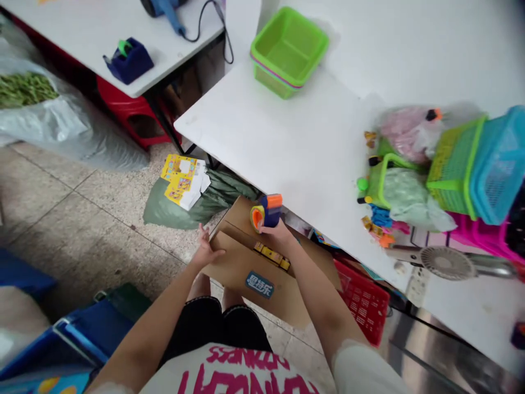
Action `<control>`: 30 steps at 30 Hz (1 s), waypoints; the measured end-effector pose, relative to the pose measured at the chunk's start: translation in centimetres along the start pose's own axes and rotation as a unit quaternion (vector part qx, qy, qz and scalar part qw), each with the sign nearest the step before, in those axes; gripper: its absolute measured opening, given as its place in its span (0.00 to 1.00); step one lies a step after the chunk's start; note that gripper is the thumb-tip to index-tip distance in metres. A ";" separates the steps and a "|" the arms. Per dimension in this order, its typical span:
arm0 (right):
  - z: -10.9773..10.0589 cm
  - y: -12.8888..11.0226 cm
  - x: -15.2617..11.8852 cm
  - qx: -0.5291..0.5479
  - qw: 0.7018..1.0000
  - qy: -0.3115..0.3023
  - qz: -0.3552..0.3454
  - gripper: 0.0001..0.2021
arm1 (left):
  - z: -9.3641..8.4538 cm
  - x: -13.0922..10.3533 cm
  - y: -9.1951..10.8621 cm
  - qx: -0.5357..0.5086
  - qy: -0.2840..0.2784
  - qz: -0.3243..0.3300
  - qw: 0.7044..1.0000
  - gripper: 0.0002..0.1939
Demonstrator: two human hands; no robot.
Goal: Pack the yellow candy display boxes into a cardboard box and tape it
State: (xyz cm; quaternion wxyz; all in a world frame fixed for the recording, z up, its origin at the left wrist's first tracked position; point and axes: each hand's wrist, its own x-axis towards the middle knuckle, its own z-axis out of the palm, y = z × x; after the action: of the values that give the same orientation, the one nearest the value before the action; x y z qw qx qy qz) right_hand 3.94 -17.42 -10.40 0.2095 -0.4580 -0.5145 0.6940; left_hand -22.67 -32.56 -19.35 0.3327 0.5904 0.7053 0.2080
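Observation:
A brown cardboard box (233, 261) with a dark blue printed label is in front of my legs, its top flaps not fully closed. Through the gap between the flaps, yellow packages (272, 256) show inside. My right hand (279, 236) is wrapped round an orange and dark blue tape dispenser (271, 210) with a yellow-rimmed roll, held above the far part of the box. At the box's left end, my left hand (207, 250) rests with its fingers spread, touching the cardboard and holding nothing.
White table (311, 142) beyond the box carries green baskets (289, 52), more baskets at right and a small fan (447, 262). A red crate (363, 298) stands below its edge. Left are a dark sack (172, 210), a grey sack (110, 137) and blue bins (77, 339).

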 end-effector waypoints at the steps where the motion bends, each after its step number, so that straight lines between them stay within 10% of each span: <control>1: 0.2 0.7 0.2 -0.010 0.999 -0.025 0.017 0.15 | -0.5 0.1 0.3 0.038 -0.004 -0.007 0.999 0.59; 11: 1.8 4.1 1.4 -0.073 0.988 -0.103 0.091 0.14 | -1.8 0.6 6.9 0.260 -0.155 0.103 0.947 0.35; 30: 6.5 0.2 1.3 -0.192 0.942 -0.224 0.162 0.12 | -1.9 1.4 2.0 0.061 -0.228 0.120 0.964 0.28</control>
State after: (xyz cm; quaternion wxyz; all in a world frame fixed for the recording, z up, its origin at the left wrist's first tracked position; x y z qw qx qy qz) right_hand -2.23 -19.90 -10.79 -0.1183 -0.3999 -0.5900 0.6914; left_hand -22.74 -30.57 -16.98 0.4209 0.7219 0.5456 0.0629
